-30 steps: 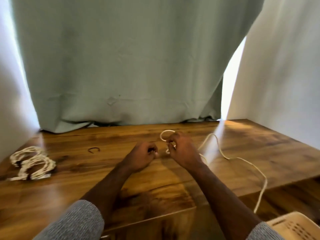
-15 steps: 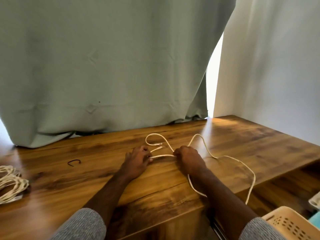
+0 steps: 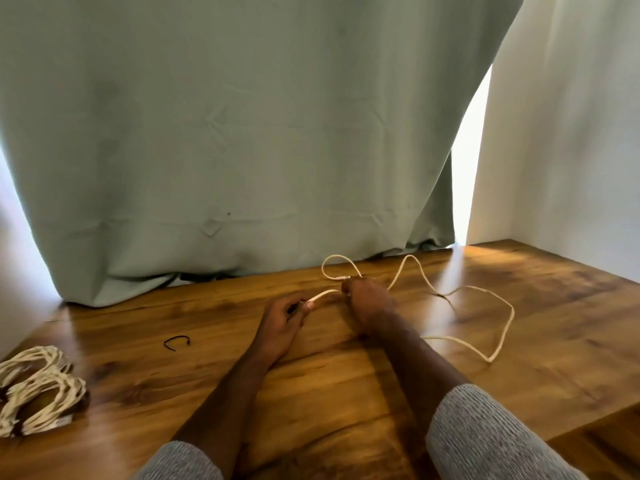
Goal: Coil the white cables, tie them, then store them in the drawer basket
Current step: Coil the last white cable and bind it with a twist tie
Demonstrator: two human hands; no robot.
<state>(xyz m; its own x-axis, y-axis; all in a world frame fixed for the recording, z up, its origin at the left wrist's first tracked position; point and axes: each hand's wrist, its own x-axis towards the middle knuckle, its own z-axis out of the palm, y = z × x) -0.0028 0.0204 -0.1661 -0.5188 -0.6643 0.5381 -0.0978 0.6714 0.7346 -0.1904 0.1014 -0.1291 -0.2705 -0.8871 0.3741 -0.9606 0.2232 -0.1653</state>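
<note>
White cable (image 3: 460, 292) lies loose on the wooden table (image 3: 346, 375), trailing right of centre with one small loop at the far side. Head view: left hand (image 3: 282, 323) pinches a short stretch near one end; right hand (image 3: 369, 299) is closed on the cable just beside it, that stretch running between them. Coiled bundles (image 3: 38, 386) rest near-left; a dark tie (image 3: 177, 342) lies between them and the hands. Drawer basket not visible. Judgement: coiling just starting. Keep loops even, feed slack from the right without kinks.
</note>
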